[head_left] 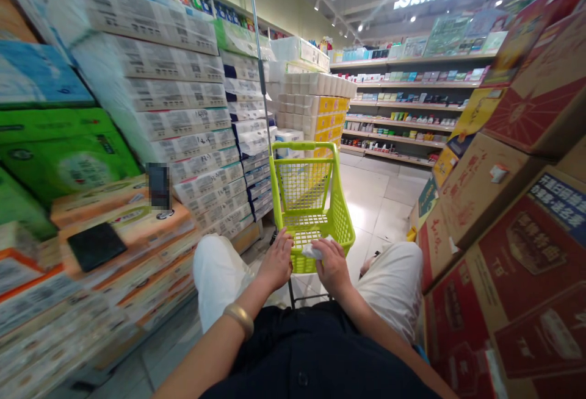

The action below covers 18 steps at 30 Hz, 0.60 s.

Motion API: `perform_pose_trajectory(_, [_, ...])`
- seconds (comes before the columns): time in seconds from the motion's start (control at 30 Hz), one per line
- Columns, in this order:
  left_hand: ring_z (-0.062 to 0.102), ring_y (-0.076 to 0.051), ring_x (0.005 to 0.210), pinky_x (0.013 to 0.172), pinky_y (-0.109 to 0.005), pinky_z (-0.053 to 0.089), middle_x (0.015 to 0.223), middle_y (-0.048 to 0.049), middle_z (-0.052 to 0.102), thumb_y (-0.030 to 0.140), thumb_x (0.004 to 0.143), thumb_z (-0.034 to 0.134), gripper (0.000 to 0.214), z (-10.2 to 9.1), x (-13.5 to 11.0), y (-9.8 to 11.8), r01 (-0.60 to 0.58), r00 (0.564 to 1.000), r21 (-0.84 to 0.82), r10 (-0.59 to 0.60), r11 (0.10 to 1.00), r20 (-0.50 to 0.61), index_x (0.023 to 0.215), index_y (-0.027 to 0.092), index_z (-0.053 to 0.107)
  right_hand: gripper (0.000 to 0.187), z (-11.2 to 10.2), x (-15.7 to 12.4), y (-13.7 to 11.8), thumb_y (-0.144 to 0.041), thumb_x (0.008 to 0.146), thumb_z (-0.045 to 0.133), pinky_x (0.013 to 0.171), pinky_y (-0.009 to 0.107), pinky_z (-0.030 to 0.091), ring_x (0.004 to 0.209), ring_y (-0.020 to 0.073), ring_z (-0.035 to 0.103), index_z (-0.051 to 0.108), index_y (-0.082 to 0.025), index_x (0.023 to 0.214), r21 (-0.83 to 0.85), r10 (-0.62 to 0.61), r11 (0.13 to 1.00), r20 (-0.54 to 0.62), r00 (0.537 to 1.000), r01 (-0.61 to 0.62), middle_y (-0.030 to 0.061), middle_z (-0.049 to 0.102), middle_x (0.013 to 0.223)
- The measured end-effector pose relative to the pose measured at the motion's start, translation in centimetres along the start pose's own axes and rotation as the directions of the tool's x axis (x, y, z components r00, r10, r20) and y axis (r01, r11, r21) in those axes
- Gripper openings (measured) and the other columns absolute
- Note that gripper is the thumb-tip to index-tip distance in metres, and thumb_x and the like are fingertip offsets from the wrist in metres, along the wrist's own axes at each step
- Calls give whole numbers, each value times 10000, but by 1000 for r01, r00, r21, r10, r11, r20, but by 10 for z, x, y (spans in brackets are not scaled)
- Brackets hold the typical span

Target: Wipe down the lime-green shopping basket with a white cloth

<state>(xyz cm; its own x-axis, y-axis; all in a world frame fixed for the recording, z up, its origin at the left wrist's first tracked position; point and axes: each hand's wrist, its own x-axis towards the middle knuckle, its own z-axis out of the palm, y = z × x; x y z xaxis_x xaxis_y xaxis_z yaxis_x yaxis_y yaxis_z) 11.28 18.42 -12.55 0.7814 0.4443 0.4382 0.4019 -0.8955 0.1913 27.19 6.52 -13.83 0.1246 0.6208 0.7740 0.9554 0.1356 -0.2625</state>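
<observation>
A lime-green plastic shopping cart [304, 201] stands in front of me in a shop aisle. My left hand [277, 260] rests on the cart's near rim with its fingers curled over the edge. My right hand [332, 265] sits beside it on the same rim, pinching a small white crumpled piece [313, 251], perhaps paper or cloth. A gold bangle [240, 317] is on my left wrist. My knees in light trousers [220, 271] show on both sides of the cart.
Stacked packs of tissue and paper rolls [183, 118] fill the left side. Red and brown cardboard boxes [508, 216] are piled on the right. A thin metal pole [259, 63] rises behind the cart. Shelves of products [403, 118] line the far wall beyond a tiled floor [379, 204].
</observation>
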Motion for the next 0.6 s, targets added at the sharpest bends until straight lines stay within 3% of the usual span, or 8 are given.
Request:
perform_pose_trajectory(0.17, [188, -309, 1461, 1169, -536, 326, 1347, -163, 463, 58, 658, 509, 524, -2, -1, -2, -10, 1000, -13, 10, 1000, -4, 1171, 151, 454, 243, -31, -16, 49, -132, 839, 503, 1035, 418, 354, 1146, 235, 538, 648, -218, 1014, -154, 158, 967, -259, 953, -203, 81, 644, 1124])
perform_pose_trajectory(0.27, [175, -314, 1463, 1163, -541, 328, 1346, -170, 453, 66, 666, 510, 502, -2, 0, 0, 1, 1000, -13, -1, 1000, -1, 1158, 148, 447, 204, -31, -22, 52, -163, 838, 532, 932, 399, 437, 1015, 236, 557, 661, -208, 990, -138, 222, 950, -331, 917, -280, 100, 598, 1036])
perform_pose_trajectory(0.4, [153, -329, 1465, 1160, -540, 326, 1326, -183, 450, 61, 657, 502, 494, 0, 2, 2, 11, 1000, -10, -11, 1000, 16, 1142, 130, 444, 239, -10, -21, 27, -131, 811, 519, 828, 332, 495, 909, 206, 570, 653, -217, 989, -24, 184, 981, -224, 957, -195, 74, 592, 941])
perform_pose_trajectory(0.5, [143, -323, 1469, 1163, -537, 319, 1325, -175, 447, 58, 659, 499, 500, 0, 5, 4, 8, 1000, -11, -8, 1000, 22, 1150, 136, 443, 281, 4, -17, 8, -94, 786, 523, 826, 317, 485, 884, 194, 563, 680, -237, 970, -21, 73, 997, -104, 992, -76, 57, 607, 921])
perform_pose_trajectory(0.6, [142, -323, 1468, 1170, -525, 306, 1331, -175, 440, 61, 672, 496, 486, -2, 8, 5, 9, 999, -16, -8, 1000, 33, 1151, 129, 446, 310, 3, -17, 8, -77, 788, 537, 849, 315, 463, 894, 187, 559, 699, -247, 991, -27, -40, 999, -2, 999, 40, 48, 628, 938])
